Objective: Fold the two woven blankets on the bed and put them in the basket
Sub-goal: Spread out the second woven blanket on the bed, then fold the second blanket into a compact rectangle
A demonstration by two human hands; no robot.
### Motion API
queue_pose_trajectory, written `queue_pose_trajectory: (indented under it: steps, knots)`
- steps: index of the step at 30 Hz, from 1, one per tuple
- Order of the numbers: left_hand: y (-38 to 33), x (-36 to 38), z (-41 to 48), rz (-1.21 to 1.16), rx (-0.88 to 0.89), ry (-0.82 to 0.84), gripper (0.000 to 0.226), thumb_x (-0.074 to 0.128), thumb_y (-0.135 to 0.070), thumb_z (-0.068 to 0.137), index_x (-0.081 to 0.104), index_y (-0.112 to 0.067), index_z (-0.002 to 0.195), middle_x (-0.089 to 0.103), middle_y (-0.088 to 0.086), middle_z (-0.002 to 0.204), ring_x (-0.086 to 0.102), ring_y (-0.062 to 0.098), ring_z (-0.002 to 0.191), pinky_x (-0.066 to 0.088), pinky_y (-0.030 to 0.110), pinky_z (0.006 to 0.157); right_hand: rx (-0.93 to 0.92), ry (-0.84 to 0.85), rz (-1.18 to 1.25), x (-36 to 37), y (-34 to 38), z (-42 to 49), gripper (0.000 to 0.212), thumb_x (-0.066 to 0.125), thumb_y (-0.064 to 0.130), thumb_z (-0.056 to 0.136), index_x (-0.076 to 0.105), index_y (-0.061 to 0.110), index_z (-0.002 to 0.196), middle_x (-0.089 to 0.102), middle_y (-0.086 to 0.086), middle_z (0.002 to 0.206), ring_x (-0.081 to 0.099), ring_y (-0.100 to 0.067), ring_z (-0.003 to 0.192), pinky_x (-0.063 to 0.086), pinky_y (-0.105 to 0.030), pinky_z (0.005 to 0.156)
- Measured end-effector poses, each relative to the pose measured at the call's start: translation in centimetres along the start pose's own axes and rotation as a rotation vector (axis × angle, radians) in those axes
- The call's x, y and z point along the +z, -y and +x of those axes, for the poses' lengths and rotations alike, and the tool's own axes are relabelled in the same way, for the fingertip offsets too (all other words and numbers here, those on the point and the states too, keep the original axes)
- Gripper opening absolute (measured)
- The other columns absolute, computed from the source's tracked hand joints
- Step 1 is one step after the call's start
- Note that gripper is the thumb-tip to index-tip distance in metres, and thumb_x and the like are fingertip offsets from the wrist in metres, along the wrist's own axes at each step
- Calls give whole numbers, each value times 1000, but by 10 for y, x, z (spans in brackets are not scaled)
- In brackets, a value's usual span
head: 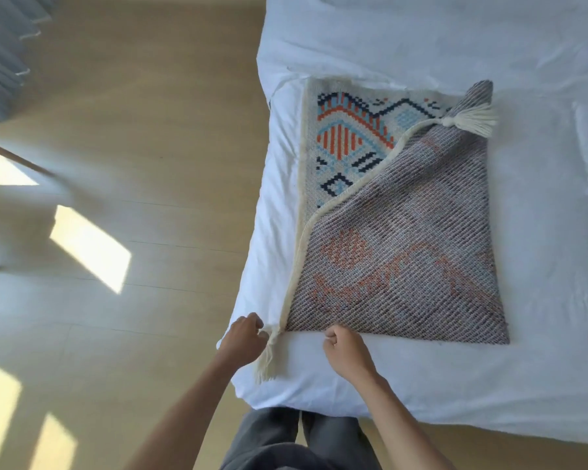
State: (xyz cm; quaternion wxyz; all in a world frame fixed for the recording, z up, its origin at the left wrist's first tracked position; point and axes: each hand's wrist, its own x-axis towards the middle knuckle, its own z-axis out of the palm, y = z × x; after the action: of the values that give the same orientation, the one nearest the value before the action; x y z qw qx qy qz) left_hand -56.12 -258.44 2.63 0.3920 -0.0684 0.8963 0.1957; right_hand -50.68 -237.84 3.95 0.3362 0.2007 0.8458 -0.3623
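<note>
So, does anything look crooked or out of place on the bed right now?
Yes. The blanket is folded askew: its top layer lies slantwise, so the cream border runs diagonally and a patterned triangle at the far left is uncovered. Its edges do not line up.

The blanket (404, 232) lies on the bed (540, 198), floor (133, 130) to its left.

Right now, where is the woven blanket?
In the head view, the woven blanket lies on the white bed, right of centre, one corner folded over; the left hand and right hand hold its near edge.
</note>
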Motion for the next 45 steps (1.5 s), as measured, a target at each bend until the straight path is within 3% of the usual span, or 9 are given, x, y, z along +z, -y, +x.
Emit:
queue_pose_trajectory:
  steps: [6,14,17,22,27,34,39,43,45]
  knots:
    - [33,-41,-48,-100,44,69,8,52,-20,89,56,-16,95,60,-4,85,52,8,67,37,12,50,76,-5,47,-5,35,-46,27,40,19,93,57,9,112,62,-5,113,56,-22,105,47,-35,90]
    - [147,-125,-41,-96,102,58,3,52,-19,89,53,-23,88,63,-6,81,61,19,81,50,29,72,105,-114,92,65,144,-58,24,42,22,93,58,16,109,62,1,106,57,-17,98,46,-28,79]
    - [193,-165,-28,-75,140,76,5,51,-16,88,53,-20,86,62,-4,81,58,16,78,40,22,62,128,-79,84,101,196,-59,23,42,23,94,58,18,110,59,7,102,55,-16,102,42,-26,80]
    - [228,-233,-15,-73,197,138,5,49,-17,90,54,-18,90,59,-6,84,54,13,77,37,17,56,181,-81,118,123,264,-63,14,44,27,91,54,25,82,56,15,80,54,-13,88,42,-27,76]
    - [229,-280,8,-49,239,142,8,49,-17,91,56,-14,95,62,2,93,54,18,82,39,25,66,180,-126,112,124,303,-48,22,44,26,93,60,19,106,61,6,105,48,-10,93,35,-23,78]
    - [206,-330,53,40,263,180,17,48,-19,92,58,-10,103,64,6,102,54,19,88,40,25,71,204,-168,169,105,340,-1,27,43,29,94,57,18,114,60,1,118,53,-14,105,38,-25,80]
    - [164,-375,106,109,284,160,17,47,-22,92,58,-12,103,64,5,103,55,19,89,40,25,71,186,-145,242,69,367,55,28,41,28,94,60,15,110,62,-1,113,55,-16,99,40,-25,77]
    - [116,-413,148,148,286,146,17,47,-24,93,57,-14,104,63,4,104,56,19,89,41,26,72,182,-155,283,22,384,104,23,39,23,88,58,12,81,58,-1,78,54,-17,71,37,-25,60]
    - [91,-430,165,164,294,154,17,47,-24,94,57,-16,104,63,3,105,55,18,89,41,26,72,182,-167,294,-6,391,123,24,38,25,90,60,14,93,60,1,89,52,-13,76,41,-26,63]
